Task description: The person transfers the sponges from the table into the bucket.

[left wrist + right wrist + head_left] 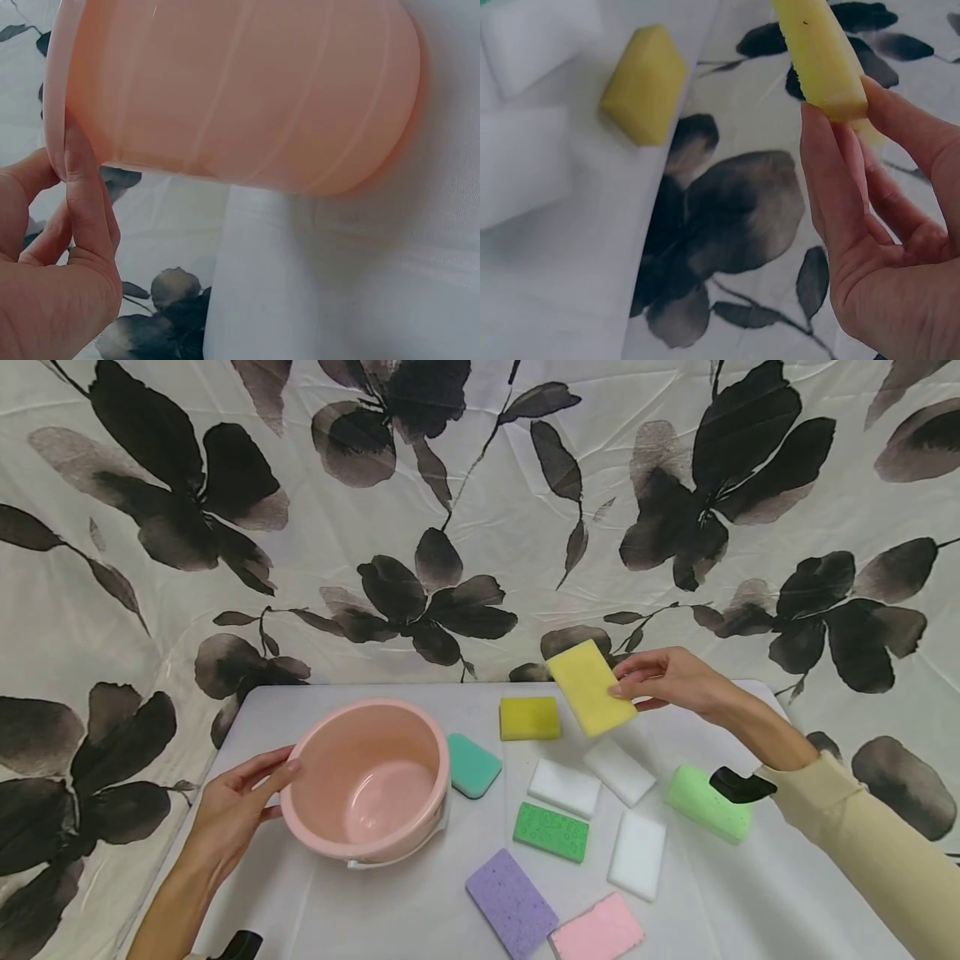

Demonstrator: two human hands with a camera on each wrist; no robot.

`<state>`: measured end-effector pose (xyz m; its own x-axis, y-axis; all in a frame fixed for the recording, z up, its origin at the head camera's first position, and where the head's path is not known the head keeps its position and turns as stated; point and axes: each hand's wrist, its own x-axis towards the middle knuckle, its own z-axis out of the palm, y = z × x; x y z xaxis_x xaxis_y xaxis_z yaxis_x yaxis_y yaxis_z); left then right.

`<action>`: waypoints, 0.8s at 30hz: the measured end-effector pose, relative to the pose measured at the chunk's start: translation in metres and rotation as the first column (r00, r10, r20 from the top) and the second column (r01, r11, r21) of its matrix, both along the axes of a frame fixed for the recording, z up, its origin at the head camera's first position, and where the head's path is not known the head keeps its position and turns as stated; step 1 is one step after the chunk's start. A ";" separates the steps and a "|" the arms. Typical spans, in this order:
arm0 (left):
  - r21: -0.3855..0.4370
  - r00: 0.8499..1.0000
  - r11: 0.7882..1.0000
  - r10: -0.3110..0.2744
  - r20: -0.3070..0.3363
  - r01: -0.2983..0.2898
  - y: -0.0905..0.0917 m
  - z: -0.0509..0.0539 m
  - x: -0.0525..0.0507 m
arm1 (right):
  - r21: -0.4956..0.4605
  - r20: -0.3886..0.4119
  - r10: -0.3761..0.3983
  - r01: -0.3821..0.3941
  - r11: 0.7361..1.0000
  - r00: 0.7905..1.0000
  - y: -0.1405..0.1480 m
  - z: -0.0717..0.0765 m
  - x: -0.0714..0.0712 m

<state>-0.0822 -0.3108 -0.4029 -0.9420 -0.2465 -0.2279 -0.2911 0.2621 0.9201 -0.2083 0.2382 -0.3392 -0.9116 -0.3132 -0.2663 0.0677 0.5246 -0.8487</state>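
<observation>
At left, the left hand pinches the bucket rim, near the table's left edge. Right of centre, the right hand grips a yellow sponge in open air.

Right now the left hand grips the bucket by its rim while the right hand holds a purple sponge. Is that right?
The colour is wrong: the right hand holds a yellow sponge, as the head view shows. The left hand does grip the bucket by its rim.
</observation>
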 end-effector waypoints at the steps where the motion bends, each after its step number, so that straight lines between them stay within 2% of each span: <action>1: 0.001 1.000 1.000 0.000 0.002 0.000 0.000 0.000 0.000 | -0.004 0.001 0.006 -0.006 1.000 1.000 -0.004 0.002 -0.001; 8: 0.040 1.000 0.999 0.009 0.006 -0.010 -0.002 -0.001 -0.001 | -0.023 -0.011 0.065 -0.065 0.998 0.998 -0.032 0.019 -0.004; 13: 0.040 1.000 0.999 0.005 0.001 -0.005 -0.002 -0.002 -0.001 | -0.057 -0.015 0.108 -0.109 0.992 0.994 -0.051 0.028 -0.006; 24: 0.022 1.000 1.000 -0.007 0.004 0.007 -0.001 -0.001 0.000 | -0.062 -0.017 0.199 -0.200 0.978 0.980 -0.093 0.039 -0.010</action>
